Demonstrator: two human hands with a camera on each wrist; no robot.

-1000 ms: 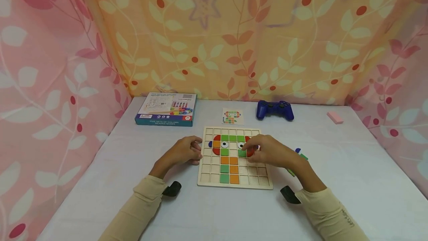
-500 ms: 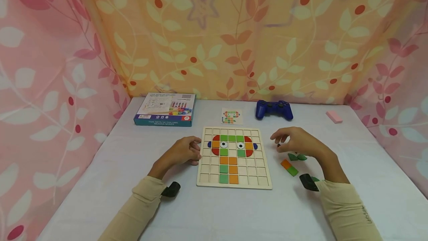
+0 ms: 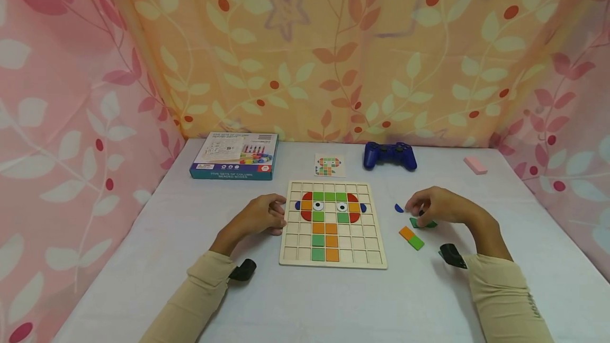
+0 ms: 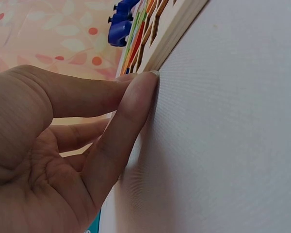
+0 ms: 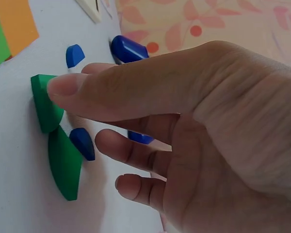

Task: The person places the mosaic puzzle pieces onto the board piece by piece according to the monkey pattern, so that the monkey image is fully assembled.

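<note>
A wooden grid board [image 3: 359, 242] lies on the table with red, green, orange and blue tiles and two eye tiles set in it. Along its left edge rests my left hand [image 3: 259, 215], with thumb and finger tips meeting at the board's side in the left wrist view. To the right of the board, my right hand [image 3: 443, 206] reaches down over loose pieces. Its thumb overlaps a green curved tile [image 5: 41, 104] in the right wrist view, the other fingers loosely bent. A second green curved tile [image 5: 63, 165] and a small blue tile [image 5: 82, 144] lie close by.
Near the right hand lie another blue tile [image 3: 398, 208], an orange square [image 3: 406, 233] and a green square [image 3: 416, 242]. Behind the board are a pattern card [image 3: 329, 165], a blue game controller [image 3: 389, 156] and a box [image 3: 234, 155]. A pink block [image 3: 475, 165] sits far right.
My right hand has left the board's right side and moved right to the loose tiles. A blue tile now shows on the table left of its fingers. The left hand stays at the board's edge.
</note>
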